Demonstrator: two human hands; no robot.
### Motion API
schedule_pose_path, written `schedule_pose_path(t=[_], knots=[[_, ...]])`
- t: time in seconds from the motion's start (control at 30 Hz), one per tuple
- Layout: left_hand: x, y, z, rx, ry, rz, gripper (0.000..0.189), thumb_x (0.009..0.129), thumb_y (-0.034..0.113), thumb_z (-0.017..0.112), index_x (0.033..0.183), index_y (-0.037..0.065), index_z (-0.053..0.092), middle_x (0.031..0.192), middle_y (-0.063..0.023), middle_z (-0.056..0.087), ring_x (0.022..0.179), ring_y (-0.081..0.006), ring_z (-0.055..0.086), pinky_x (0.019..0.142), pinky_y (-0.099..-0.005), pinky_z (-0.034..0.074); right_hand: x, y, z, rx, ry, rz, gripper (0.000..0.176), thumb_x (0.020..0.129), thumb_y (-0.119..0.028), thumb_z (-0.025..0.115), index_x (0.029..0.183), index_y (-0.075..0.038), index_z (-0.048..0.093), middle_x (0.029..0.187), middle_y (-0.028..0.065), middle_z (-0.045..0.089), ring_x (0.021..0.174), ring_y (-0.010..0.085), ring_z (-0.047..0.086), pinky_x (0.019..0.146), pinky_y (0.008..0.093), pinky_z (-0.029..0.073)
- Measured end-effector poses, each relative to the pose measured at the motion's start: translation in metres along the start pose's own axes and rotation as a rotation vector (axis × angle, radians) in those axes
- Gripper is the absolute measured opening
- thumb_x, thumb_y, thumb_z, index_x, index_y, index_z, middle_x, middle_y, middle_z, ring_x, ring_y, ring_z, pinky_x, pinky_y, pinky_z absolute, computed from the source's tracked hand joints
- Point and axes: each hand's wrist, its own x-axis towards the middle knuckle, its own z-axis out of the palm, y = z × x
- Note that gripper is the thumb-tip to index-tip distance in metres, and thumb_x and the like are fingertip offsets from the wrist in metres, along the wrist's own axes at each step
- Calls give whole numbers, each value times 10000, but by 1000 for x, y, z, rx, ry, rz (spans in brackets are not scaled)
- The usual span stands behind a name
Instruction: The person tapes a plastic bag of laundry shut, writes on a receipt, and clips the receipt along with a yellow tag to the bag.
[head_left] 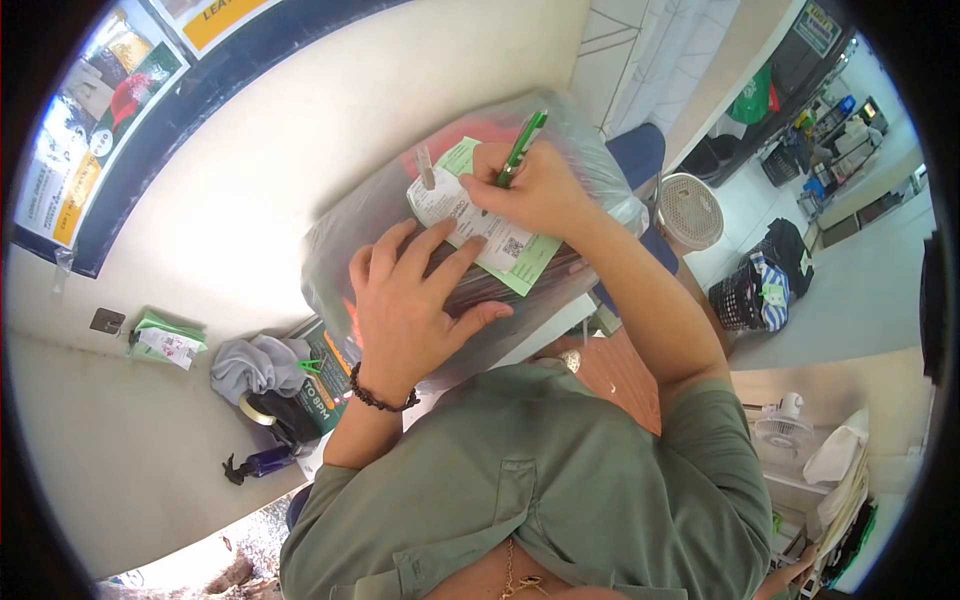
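A green pen (522, 148) is gripped in my right hand (535, 195), its lower end down at the papers. Under that hand lie a white printed receipt (462, 212) with a QR code and a green slip (533, 272) beneath it. My left hand (415, 285) is spread, with fingertips pressing on the receipt's lower left edge. The papers rest on a bundle wrapped in clear plastic (335, 240), with dark and red stuff inside. A translucent strip (425, 167) sits at the receipt's upper left. The pen's tip is hidden by my fingers.
On the left counter are green slips (165, 340), a grey cloth (258, 366), a roll of tape (258, 410) and a purple spray bottle (262, 460). To the right stand a beige basket (690, 212) and a black basket of clothes (735, 303). A white fan (785, 425) is at lower right.
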Motion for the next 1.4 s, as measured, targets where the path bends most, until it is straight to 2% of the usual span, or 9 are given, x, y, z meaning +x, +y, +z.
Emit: schedule_pose_path(t=[0.3, 0.4, 0.7, 0.9, 1.0, 1.27, 1.33, 1.37, 1.4], knots=[[-1, 0, 1, 6, 8, 0, 597, 671, 607, 719, 1118, 211, 702, 1193, -9, 626, 1133, -295, 522, 932, -451, 360, 1, 7, -2, 35, 82, 55, 180, 836, -161, 686, 772, -42, 568, 594, 45, 546, 533, 142, 520, 533, 312, 416], [0, 0, 0, 22, 18, 2, 608, 683, 613, 709, 1137, 209, 691, 1209, -17, 618, 1126, -297, 518, 920, -459, 364, 3, 5, -4, 298, 212, 157, 203, 867, -185, 690, 774, -37, 587, 609, -1, 564, 556, 64, 506, 518, 265, 406], [0, 2, 1, 39, 0, -12, 636, 687, 637, 691, 1163, 215, 685, 1232, -15, 618, 1132, -302, 521, 933, -466, 370, 8, -6, -5, 293, 67, 321, 234, 862, -220, 733, 792, -44, 595, 585, -1, 558, 474, 58, 496, 435, 220, 362], [1, 1, 2, 33, 9, -24, 629, 681, 620, 705, 1162, 215, 685, 1232, -16, 616, 1134, -300, 519, 932, -467, 370, 15, -15, -7, 256, 77, 193, 222, 852, -212, 743, 808, -42, 607, 580, -3, 552, 463, 67, 495, 431, 225, 365], [-1, 2, 2, 29, 6, -30, 630, 678, 615, 709, 1161, 213, 685, 1234, -16, 615, 1134, -298, 519, 930, -466, 371, 11, -20, -15, 216, -67, 234, 270, 844, -240, 748, 763, -60, 564, 613, -8, 576, 504, 46, 511, 451, 224, 392], [0, -4, 1, -9, 23, -19, 613, 682, 600, 717, 1166, 226, 673, 1237, -15, 606, 1127, -272, 517, 923, -450, 372, 3, 7, -3, 415, 192, 286, 200, 875, -235, 709, 809, -68, 620, 662, -45, 535, 574, 41, 460, 490, 233, 345], [-2, -9, 5, -40, 32, -21, 605, 687, 592, 717, 1164, 224, 665, 1236, -17, 600, 1127, -267, 512, 923, -445, 372, 4, 25, -4, 299, 228, 167, 193, 875, -223, 687, 774, -101, 576, 652, -66, 484, 555, 41, 416, 471, 212, 308], [-5, -12, 6, -50, 37, -27, 601, 689, 589, 718, 1163, 224, 660, 1236, -18, 597, 1127, -264, 510, 924, -443, 372, 4, 22, -3, 414, 256, 257, 224, 881, -213, 679, 744, -116, 530, 641, -75, 442, 555, 38, 401, 466, 205, 299], [-7, -14, 6, -58, 54, -40, 600, 689, 586, 719, 1161, 221, 657, 1240, -19, 592, 1131, -263, 505, 924, -444, 374, 3, 23, -7, 449, 242, 301, 145, 890, -102, 617, 782, -89, 521, 747, -44, 447, 660, 36, 404, 520, 205, 329]])
